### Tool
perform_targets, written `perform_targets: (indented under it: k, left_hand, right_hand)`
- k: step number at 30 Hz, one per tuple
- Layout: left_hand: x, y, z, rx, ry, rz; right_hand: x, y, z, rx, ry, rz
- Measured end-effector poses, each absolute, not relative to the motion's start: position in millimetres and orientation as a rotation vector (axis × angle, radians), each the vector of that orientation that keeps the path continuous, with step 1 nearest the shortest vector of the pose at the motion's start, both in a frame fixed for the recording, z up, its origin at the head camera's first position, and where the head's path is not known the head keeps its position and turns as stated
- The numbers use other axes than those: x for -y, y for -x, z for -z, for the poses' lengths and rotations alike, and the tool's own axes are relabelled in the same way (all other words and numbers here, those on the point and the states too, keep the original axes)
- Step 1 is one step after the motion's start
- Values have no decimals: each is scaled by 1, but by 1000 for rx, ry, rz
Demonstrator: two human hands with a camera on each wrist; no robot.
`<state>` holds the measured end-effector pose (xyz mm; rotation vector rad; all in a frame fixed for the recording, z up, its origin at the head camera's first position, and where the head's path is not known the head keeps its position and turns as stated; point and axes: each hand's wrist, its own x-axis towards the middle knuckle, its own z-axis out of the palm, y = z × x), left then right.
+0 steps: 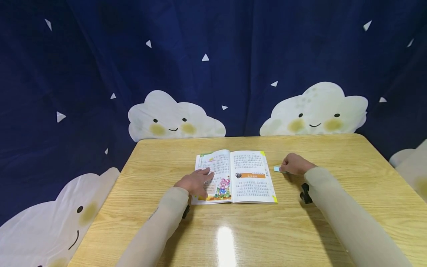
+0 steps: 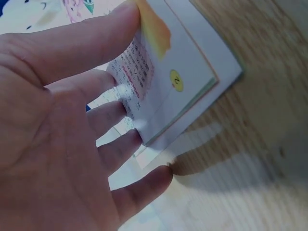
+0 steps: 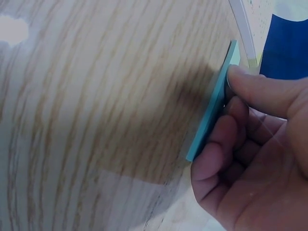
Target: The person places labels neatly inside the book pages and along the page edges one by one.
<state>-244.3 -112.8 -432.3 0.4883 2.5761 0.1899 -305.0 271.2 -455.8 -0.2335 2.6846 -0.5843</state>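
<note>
An open book (image 1: 248,189) lies on the wooden table, with printed text on both pages and a pink cartoon animal low on the left page. My left hand (image 1: 195,182) rests on the left page near its outer edge, fingers spread. In the left wrist view, the page corner (image 2: 187,91) shows beyond the thumb and fingers. Right of the book, my right hand (image 1: 296,164) pinches a thin light-blue pad (image 3: 210,108) between thumb and curled fingers, low over the tabletop. In the head view only one end of the pad (image 1: 277,168) shows; the hand hides the rest.
The wooden table (image 1: 160,159) extends on all sides of the book. Behind it hangs a dark blue curtain (image 1: 233,74) with white clouds and triangles. A bright light reflection lies on the tabletop in front of the book.
</note>
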Motion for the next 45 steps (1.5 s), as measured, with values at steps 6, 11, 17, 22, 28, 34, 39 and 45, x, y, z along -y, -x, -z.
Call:
perform_targets:
  k: [6,11,17,22,28,34,39,45]
  left_hand:
    - [114,245,433,-2569,-502,-215]
    - [116,244,434,-2569,-524,-246]
    - [115,244,433,-2558,-536,-269]
    - [115,245,432,-2551,-502,-277]
    - [115,246,432,-2553,-499,-257]
    - [116,247,434,-2549,-505,-255]
    - [117,246,434,-2550,-508,-274]
    - [117,246,435,-2565,-466,-278]
  right_hand:
    - [-272,304,455,-2680,244,585]
    - [-274,302,453,-2673,287,607]
    - [-274,299,450,-2672,319,621]
    - [-272,297,447,-2670,351,618]
    - [-270,296,444,-2658,344,613]
    - [-271,298,445,-2650,341,612]
    - [-269,296,443,-2640,345,622]
    - [-269,294,442,-2637,353,631]
